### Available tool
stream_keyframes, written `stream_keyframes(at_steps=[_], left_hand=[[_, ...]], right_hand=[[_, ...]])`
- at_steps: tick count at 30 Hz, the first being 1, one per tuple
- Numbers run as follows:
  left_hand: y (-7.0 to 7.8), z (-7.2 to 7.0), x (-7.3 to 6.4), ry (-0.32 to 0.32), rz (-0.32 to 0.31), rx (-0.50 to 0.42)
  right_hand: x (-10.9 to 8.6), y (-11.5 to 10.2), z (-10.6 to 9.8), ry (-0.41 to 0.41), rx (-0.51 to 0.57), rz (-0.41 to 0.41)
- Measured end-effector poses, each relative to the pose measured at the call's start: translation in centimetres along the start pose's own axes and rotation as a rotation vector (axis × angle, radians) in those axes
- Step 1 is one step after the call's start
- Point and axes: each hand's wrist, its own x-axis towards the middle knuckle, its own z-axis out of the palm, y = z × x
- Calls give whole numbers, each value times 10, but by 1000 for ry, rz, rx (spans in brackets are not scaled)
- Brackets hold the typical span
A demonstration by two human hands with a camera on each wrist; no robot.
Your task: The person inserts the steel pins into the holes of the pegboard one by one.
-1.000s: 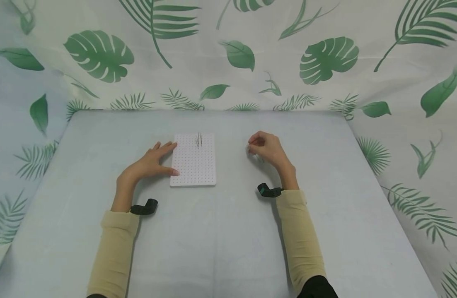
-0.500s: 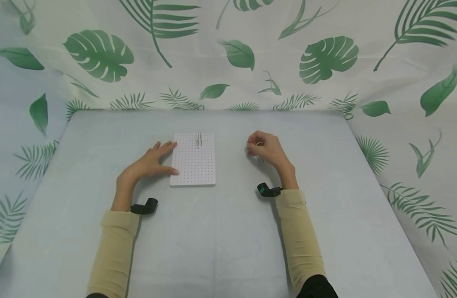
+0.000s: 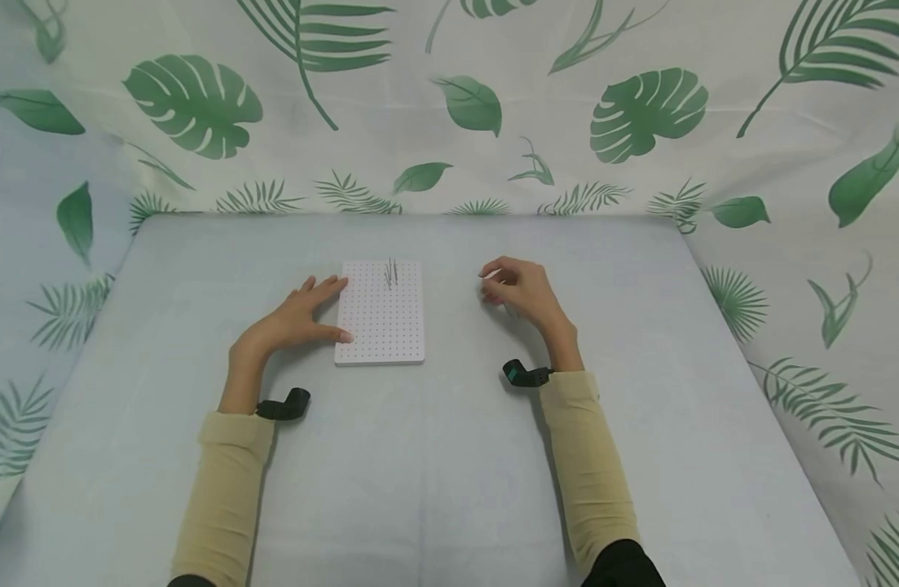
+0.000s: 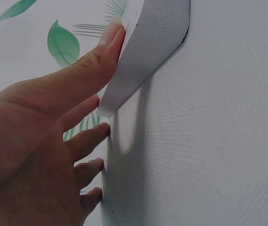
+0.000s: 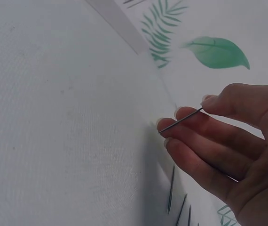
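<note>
A white pegboard with rows of small holes lies flat on the table, several thin metal pins standing near its far edge. My left hand rests along the board's left side with fingers spread, the thumb on the near left part of it. Off to the right of the board, my right hand pinches a thin metal pin between thumb and fingers. Below those fingers, several loose pins lie on the cloth in the right wrist view; in the head view the hand mostly hides them.
Pale cloth covers the table. Behind it hangs a leaf-print curtain, which also runs down both sides. Each wrist carries a small black camera.
My right hand has shifted slightly left, and its fingertips reach out a little further with the pin. The left hand and the board stay where they were.
</note>
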Motion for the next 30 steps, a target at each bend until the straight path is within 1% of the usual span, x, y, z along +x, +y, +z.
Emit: stream_keyframes(at_steps=[7,16,24,30], left_hand=[[-2,0,0,-2,1,-6],[-1,-1,-1,-5,2,-11],[1,0,-1,-5,-1,-13],[-1,0,-1,1,-7,-12]], right_hand=[[1,-4,4,-4,22,-7],[1,-8,12,-35,70,-51],[3,-11,20,-53,53,-73],[8,-19,26,-61,52,-81]])
